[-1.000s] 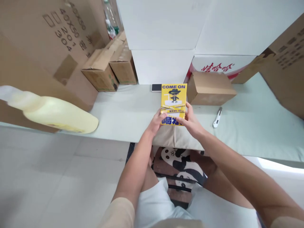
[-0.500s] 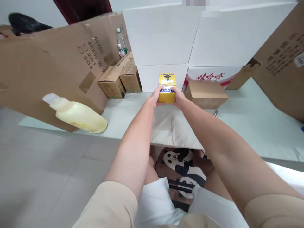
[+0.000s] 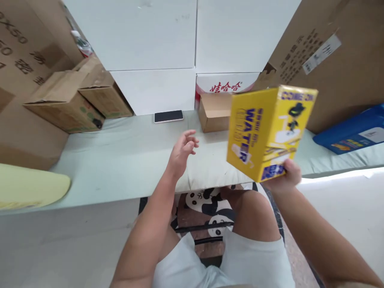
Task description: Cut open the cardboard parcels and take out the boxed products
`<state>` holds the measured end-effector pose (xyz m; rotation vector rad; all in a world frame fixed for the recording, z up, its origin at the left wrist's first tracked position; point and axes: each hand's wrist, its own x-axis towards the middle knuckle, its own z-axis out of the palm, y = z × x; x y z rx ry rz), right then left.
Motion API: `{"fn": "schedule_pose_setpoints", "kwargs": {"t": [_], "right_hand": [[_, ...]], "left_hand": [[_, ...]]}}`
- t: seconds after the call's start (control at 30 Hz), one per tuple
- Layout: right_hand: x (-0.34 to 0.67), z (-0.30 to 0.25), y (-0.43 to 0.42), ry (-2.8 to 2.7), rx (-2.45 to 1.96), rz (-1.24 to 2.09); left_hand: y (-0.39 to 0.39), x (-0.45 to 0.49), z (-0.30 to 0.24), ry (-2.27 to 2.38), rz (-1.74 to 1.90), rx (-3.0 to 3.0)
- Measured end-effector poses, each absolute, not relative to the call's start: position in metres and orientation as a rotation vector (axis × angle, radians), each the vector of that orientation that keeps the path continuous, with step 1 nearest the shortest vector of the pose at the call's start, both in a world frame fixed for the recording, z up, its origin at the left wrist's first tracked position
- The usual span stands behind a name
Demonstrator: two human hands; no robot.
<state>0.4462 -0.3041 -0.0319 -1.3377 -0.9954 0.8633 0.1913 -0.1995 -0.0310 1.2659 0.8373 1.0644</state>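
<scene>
My right hand (image 3: 286,176) grips the lower end of a yellow carton box (image 3: 258,132) printed "WATER" and "COME ON", holding it tilted in the air at the right. Some of that hand's fingers are hidden behind the box. My left hand (image 3: 182,152) hovers above the table with its fingers loosely bent and apart, holding nothing. A phone (image 3: 168,116) with a dark screen lies on the pale green tablecloth (image 3: 120,160), beyond my left hand. Behind the yellow box, partly covered by it, sits a small brown cardboard box (image 3: 214,116).
White boxes (image 3: 144,36) form a wall at the back, with a red-lettered carton (image 3: 226,85) low in it. Brown cartons (image 3: 66,100) stand at the left, near a yellow bottle (image 3: 33,186). A blue container (image 3: 354,130) lies at the right beside a large cardboard sheet (image 3: 324,76).
The yellow box has moved right and closer, lifted in my right hand alone. My left hand has let go of it. The phone now shows, and the view has turned right and down.
</scene>
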Motion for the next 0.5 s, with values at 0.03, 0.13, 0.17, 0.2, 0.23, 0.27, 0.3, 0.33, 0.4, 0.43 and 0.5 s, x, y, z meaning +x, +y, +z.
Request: {"fn": "schedule_pose_setpoints", "kwargs": {"t": [0.03, 0.13, 0.17, 0.2, 0.23, 0.27, 0.3, 0.33, 0.4, 0.43, 0.5], "right_hand": [[0.463, -0.035, -0.313, -0.912, -1.360, 0.794], [0.512, -0.043, -0.313, -0.728, -1.415, 0.666], [0.527, -0.047, -0.306, -0.671, -1.443, 0.653], [0.541, -0.050, -0.296, -0.610, -1.471, 0.644], [0.556, -0.054, -0.285, -0.555, -1.502, 0.643], [0.569, -0.057, -0.272, -0.512, -1.538, 0.645], [0.582, -0.060, -0.258, -0.484, -1.578, 0.647], [0.594, -0.063, -0.243, -0.476, -1.617, 0.654], [0.616, -0.064, -0.212, -0.491, -1.703, 0.672], [0.625, -0.064, -0.196, -0.507, -1.757, 0.670], [0.639, -0.065, -0.170, -0.540, -1.890, 0.601]], "left_hand": [[-0.199, 0.194, -0.041, 0.879, 1.047, 1.262], [-0.191, 0.199, -0.070, 0.992, 0.966, 1.268], [-0.188, 0.200, -0.077, 1.018, 0.939, 1.278], [-0.186, 0.201, -0.083, 1.035, 0.916, 1.291], [-0.183, 0.202, -0.088, 1.044, 0.896, 1.305], [-0.181, 0.204, -0.091, 1.048, 0.880, 1.316], [-0.179, 0.205, -0.093, 1.048, 0.869, 1.323], [-0.177, 0.207, -0.095, 1.046, 0.859, 1.325], [-0.172, 0.210, -0.096, 1.051, 0.840, 1.330], [-0.170, 0.211, -0.096, 1.055, 0.831, 1.332], [-0.167, 0.214, -0.097, 1.060, 0.822, 1.336]]}}
